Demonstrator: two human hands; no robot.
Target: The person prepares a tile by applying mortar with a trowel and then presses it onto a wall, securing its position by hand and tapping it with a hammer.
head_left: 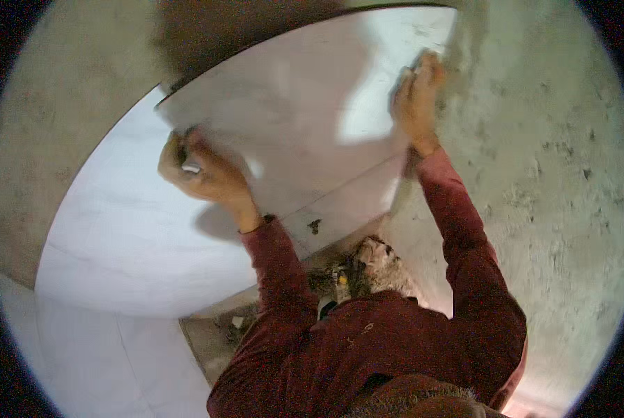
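A large glossy pale marble-look tile [291,90] spreads across the upper middle, partly in shadow, with a bright patch near its right edge. My right hand [418,97] lies against its face by that right edge, fingers stretched out. Near the tile's left edge, my left hand [211,174] is held with fingers curled and blurred. A small white bit shows between those fingers; I cannot make out what it is. Left of this tile, a brighter white marble-look tile [138,216] adjoins it. A dark spot [314,226] marks the surface below the seam.
Rough grey, pitted cement [542,160] extends along the right side. Below the tiles, a pale crumpled bag or lump [385,261] sits among debris, with a small yellow thing [342,279] beside it. More white tiles [96,355] cover the lower left.
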